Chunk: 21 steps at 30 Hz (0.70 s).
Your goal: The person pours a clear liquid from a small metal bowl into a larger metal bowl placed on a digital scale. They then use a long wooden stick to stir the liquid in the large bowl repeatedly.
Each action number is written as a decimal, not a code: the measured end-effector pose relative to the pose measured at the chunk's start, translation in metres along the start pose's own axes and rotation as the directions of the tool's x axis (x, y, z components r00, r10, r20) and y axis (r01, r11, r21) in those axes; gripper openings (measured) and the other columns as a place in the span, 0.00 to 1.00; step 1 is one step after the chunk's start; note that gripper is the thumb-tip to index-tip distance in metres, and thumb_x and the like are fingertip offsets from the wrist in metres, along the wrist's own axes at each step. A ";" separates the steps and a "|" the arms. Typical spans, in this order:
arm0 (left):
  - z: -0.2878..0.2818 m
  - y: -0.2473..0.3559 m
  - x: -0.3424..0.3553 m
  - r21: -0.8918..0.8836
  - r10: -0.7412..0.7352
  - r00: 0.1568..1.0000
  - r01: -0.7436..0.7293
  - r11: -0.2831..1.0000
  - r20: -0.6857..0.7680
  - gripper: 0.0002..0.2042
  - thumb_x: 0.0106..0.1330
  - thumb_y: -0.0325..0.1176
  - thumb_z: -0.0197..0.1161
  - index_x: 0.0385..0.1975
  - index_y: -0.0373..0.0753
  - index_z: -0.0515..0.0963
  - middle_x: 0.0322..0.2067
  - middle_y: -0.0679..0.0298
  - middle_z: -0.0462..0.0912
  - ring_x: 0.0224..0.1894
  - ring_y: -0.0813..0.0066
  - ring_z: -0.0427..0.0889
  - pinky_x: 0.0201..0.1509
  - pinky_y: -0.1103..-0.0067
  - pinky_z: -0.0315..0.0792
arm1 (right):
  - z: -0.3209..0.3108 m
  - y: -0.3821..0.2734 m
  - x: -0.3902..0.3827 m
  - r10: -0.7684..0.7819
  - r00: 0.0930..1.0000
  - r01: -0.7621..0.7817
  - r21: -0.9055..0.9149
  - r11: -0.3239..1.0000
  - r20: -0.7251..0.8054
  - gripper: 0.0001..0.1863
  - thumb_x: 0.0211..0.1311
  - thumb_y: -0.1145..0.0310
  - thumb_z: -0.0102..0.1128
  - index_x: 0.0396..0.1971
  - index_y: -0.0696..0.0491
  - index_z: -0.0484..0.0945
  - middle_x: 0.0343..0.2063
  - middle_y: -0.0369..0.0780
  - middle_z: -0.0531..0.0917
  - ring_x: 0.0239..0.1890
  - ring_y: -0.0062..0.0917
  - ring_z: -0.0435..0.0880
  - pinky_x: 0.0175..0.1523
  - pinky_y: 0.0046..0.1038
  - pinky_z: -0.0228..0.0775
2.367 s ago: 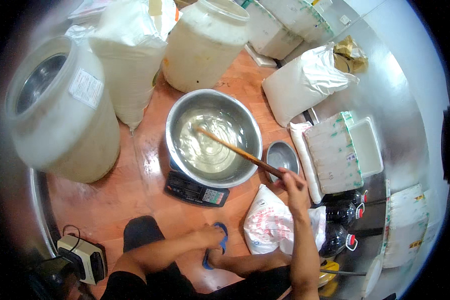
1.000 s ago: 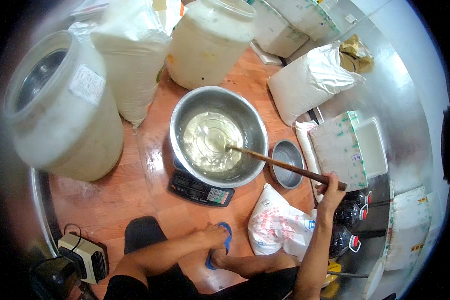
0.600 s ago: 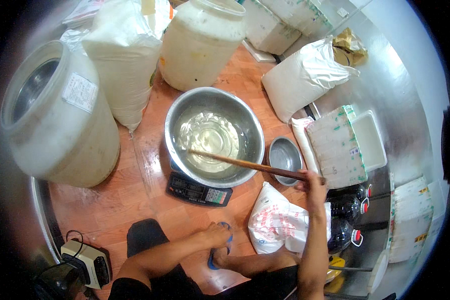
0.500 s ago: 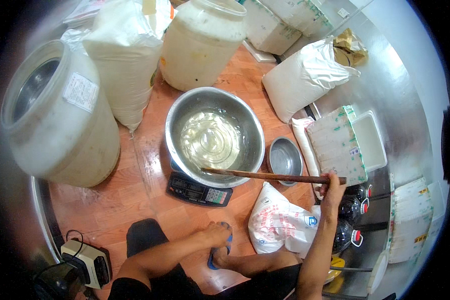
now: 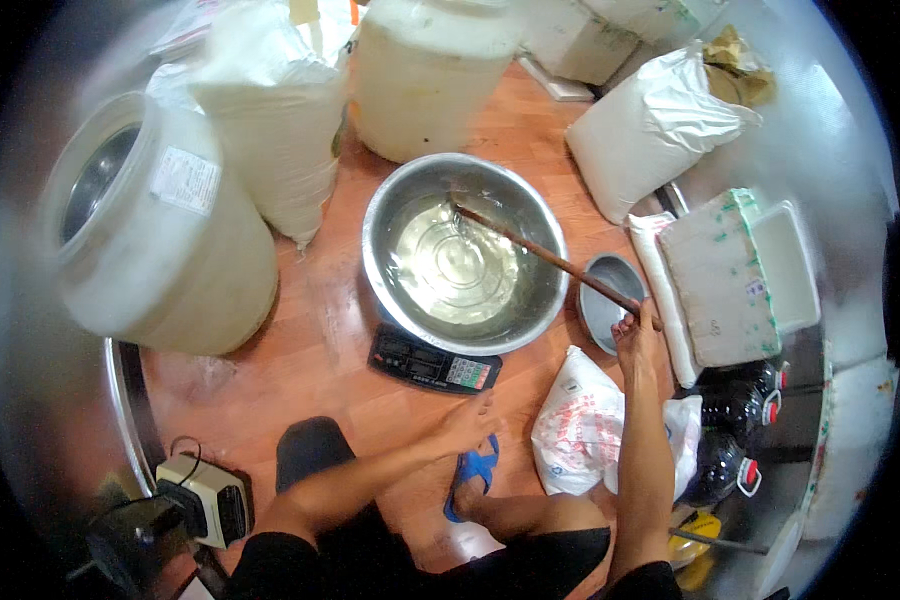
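Observation:
A large round metal basin [image 5: 385, 290] holds a clear, pale liquid with ripples on its surface. It stands on a black digital scale [image 5: 410, 362], whose keypad sticks out at the near side. My right hand [image 5: 638, 345] is closed round the near end of a long wooden stick [image 5: 550, 258]. The stick slants over the basin's right rim, and its far tip reaches the liquid near the back. My left hand [image 5: 465, 425] hangs just in front of the scale, above a blue slipper [image 5: 475, 470]. Its fingers are loosely stretched out, slightly blurred, holding nothing.
A smaller metal bowl [image 5: 600, 320] sits right of the basin, partly behind the stick. Two big plastic barrels [image 5: 200, 270] and a full white sack [image 5: 280, 150] stand behind and left. A white plastic bag [image 5: 575, 430], dark bottles [image 5: 715, 468] and a foam box [image 5: 715, 280] line the right side.
The stick's far tip has swung from the basin's near edge to its back. My right hand has dropped slightly toward me. My left hand has shifted forward and its fingers have loosened.

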<state>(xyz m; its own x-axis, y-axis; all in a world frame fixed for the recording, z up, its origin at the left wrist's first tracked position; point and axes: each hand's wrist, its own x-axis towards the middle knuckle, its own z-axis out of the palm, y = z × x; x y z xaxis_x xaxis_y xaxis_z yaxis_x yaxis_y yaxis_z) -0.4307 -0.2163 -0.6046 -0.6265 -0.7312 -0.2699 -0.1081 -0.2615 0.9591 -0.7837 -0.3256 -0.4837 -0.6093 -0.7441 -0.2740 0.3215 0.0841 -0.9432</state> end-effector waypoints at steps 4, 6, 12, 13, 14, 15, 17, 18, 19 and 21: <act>-0.034 -0.028 -0.005 -0.127 -0.167 0.969 0.145 0.981 -0.183 0.42 0.69 0.41 0.68 0.73 0.29 0.49 0.63 0.45 0.69 0.64 0.56 0.73 0.63 0.68 0.74 | 0.017 0.059 0.063 0.076 0.997 -0.076 0.175 0.982 0.008 0.14 0.67 0.50 0.65 0.36 0.46 0.79 0.17 0.27 0.66 0.19 0.15 0.63 0.28 0.22 0.63; -0.043 -0.031 -0.001 -0.315 -0.239 0.933 0.150 0.937 -0.267 0.41 0.70 0.40 0.66 0.74 0.29 0.47 0.65 0.45 0.68 0.65 0.57 0.72 0.64 0.67 0.74 | 0.024 0.080 0.099 0.042 0.999 -0.044 0.149 0.988 0.019 0.14 0.68 0.51 0.65 0.35 0.46 0.79 0.19 0.27 0.69 0.20 0.15 0.66 0.29 0.22 0.64; -0.065 0.015 0.022 -0.630 -0.347 0.803 -0.046 0.775 -0.485 0.33 0.74 0.36 0.59 0.74 0.36 0.51 0.67 0.53 0.66 0.63 0.62 0.73 0.63 0.65 0.72 | 0.060 0.109 0.171 0.050 0.983 -0.067 0.092 0.994 0.176 0.15 0.69 0.54 0.63 0.42 0.51 0.81 0.33 0.35 0.81 0.35 0.23 0.80 0.42 0.27 0.73; -0.065 0.022 0.025 -0.665 -0.364 0.753 -0.129 0.736 -0.549 0.31 0.75 0.36 0.57 0.73 0.36 0.53 0.66 0.55 0.66 0.63 0.63 0.73 0.64 0.63 0.71 | 0.067 0.111 0.173 0.081 0.979 -0.094 0.063 0.994 0.189 0.16 0.69 0.54 0.63 0.43 0.53 0.80 0.33 0.36 0.82 0.36 0.24 0.81 0.43 0.28 0.74; -0.064 0.029 0.027 -0.689 -0.385 0.695 -0.218 0.691 -0.607 0.29 0.75 0.36 0.56 0.72 0.36 0.55 0.66 0.56 0.67 0.63 0.64 0.73 0.65 0.62 0.70 | 0.078 0.109 0.170 0.118 0.974 -0.134 0.072 0.988 0.193 0.16 0.69 0.55 0.63 0.43 0.53 0.80 0.34 0.37 0.82 0.36 0.24 0.81 0.44 0.29 0.74; -0.062 0.036 0.028 -0.696 -0.384 0.674 -0.274 0.664 -0.632 0.25 0.75 0.35 0.54 0.69 0.38 0.60 0.63 0.59 0.70 0.62 0.66 0.72 0.67 0.59 0.67 | 0.091 0.102 0.165 0.147 0.969 -0.165 0.077 0.983 0.200 0.16 0.69 0.56 0.62 0.44 0.53 0.81 0.35 0.38 0.82 0.37 0.25 0.81 0.45 0.29 0.74; -0.063 0.036 0.034 -0.715 -0.397 0.654 -0.328 0.618 -0.644 0.23 0.74 0.34 0.55 0.67 0.38 0.63 0.61 0.61 0.71 0.60 0.67 0.74 0.65 0.61 0.70 | 0.098 0.102 0.177 0.182 0.951 -0.200 0.050 0.978 0.251 0.17 0.69 0.57 0.60 0.46 0.56 0.80 0.39 0.40 0.82 0.42 0.26 0.81 0.49 0.29 0.74; -0.063 0.036 0.036 -0.723 -0.403 0.645 -0.358 0.592 -0.649 0.22 0.74 0.33 0.55 0.66 0.38 0.65 0.60 0.62 0.72 0.59 0.67 0.75 0.64 0.62 0.71 | 0.095 0.107 0.185 0.208 0.938 -0.231 0.054 0.972 0.276 0.17 0.69 0.58 0.61 0.45 0.56 0.80 0.40 0.39 0.83 0.43 0.27 0.80 0.51 0.30 0.73; -0.064 0.037 0.042 -0.714 -0.416 0.618 -0.370 0.594 -0.667 0.23 0.74 0.35 0.55 0.66 0.38 0.64 0.59 0.62 0.73 0.62 0.67 0.72 0.67 0.60 0.67 | 0.096 0.109 0.193 0.228 0.924 -0.257 0.057 0.965 0.307 0.16 0.69 0.59 0.61 0.45 0.56 0.80 0.41 0.39 0.83 0.44 0.27 0.80 0.52 0.30 0.73; -0.069 0.031 0.052 -0.750 -0.484 0.573 -0.481 0.455 -0.661 0.22 0.75 0.39 0.52 0.65 0.37 0.66 0.60 0.61 0.73 0.61 0.65 0.73 0.68 0.59 0.65 | 0.103 0.117 0.201 0.284 0.930 -0.289 -0.015 0.957 0.235 0.17 0.67 0.57 0.61 0.43 0.58 0.79 0.39 0.39 0.82 0.42 0.27 0.80 0.50 0.31 0.74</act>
<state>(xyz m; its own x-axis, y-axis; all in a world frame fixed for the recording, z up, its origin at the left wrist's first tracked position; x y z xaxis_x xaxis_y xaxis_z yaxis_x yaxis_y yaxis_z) -0.4130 -0.3058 -0.5951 0.2036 -0.7091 -0.6751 0.8309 -0.2396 0.5022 -0.7939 -0.5337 -0.6298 -0.3047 -0.8236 -0.4784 0.4724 0.3054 -0.8268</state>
